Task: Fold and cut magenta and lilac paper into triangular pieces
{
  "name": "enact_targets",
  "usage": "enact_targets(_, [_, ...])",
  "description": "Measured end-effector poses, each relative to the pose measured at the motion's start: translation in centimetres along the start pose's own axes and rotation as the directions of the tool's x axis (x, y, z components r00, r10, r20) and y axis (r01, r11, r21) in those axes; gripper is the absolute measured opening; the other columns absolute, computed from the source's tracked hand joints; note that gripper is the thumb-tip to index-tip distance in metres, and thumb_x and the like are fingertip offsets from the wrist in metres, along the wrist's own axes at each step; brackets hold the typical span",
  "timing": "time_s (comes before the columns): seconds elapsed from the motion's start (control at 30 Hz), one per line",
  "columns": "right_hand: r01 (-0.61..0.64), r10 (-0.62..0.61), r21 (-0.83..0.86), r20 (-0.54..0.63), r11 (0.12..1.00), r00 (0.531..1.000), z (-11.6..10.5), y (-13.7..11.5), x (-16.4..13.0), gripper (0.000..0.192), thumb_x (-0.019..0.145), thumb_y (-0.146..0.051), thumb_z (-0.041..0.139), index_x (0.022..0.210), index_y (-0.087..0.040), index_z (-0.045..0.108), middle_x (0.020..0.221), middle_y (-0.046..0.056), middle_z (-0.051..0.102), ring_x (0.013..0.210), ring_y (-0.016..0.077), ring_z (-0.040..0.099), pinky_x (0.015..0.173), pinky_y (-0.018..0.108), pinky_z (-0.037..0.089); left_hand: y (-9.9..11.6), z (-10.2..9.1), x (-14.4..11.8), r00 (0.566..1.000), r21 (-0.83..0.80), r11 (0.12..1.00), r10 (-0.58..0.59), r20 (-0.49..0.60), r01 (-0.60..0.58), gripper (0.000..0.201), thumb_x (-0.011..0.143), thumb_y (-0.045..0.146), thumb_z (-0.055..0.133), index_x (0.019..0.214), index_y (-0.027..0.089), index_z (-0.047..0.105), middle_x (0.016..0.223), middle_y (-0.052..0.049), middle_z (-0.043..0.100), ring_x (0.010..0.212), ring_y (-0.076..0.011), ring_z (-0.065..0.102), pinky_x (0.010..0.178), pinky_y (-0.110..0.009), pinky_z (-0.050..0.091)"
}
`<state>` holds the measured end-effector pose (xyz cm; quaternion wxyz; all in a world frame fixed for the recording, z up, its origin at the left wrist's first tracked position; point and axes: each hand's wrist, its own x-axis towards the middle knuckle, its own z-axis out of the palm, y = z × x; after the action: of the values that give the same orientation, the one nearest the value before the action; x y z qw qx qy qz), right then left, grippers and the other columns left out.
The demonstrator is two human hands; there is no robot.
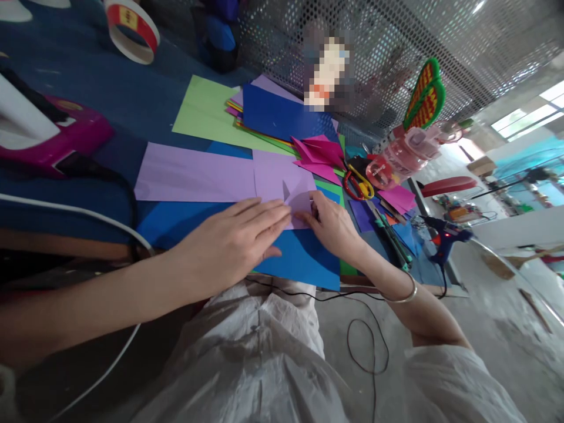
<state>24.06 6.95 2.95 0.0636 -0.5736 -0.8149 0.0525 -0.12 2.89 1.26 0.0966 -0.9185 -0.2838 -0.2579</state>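
Note:
A sheet of lilac paper (pixel 274 171) lies in front of me with its near right part folded over. My left hand (pixel 244 238) rests on its near edge, fingers stretched out flat and close together. At the folded corner, my right hand (pixel 332 226) pinches the lilac paper between thumb and curled fingers. Another lilac strip (pixel 196 173) extends to the left, meeting or overlapping the first at a straight edge. Beneath both is blue paper (pixel 311 258), with green showing at its right side. The underside of the fold is hidden by my fingers.
Behind lie stacked coloured sheets (pixel 282 111) and folded pink paper pieces (pixel 319 155). Scissors (pixel 359 182), a pink bottle (pixel 409 153) and a glue gun (pixel 447 238) are to the right. A magenta appliance (pixel 74 132) and a tape roll (pixel 132 32) occupy the left. Perforated metal (pixel 273 47) bounds the back.

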Motion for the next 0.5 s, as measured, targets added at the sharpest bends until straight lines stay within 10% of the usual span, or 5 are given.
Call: enact_targets(0.5, [0.013,-0.012,0.074,-0.022,0.997,1.0,0.0,-0.1,0.1,0.02,0.105,-0.039,0.059,0.11,-0.02,0.056,0.094,0.008,0.071,0.084,0.0226,0.063,0.07,0.032,0.037,2.1,1.4,-0.1,0.998,-0.019,1.0,-0.011,0.067,0.013,0.049,0.106,0.038,0.056,0.131,-0.002,0.07,0.126,-0.029,0.072,0.119,-0.0405,0.069,0.104,-0.054,0.059])
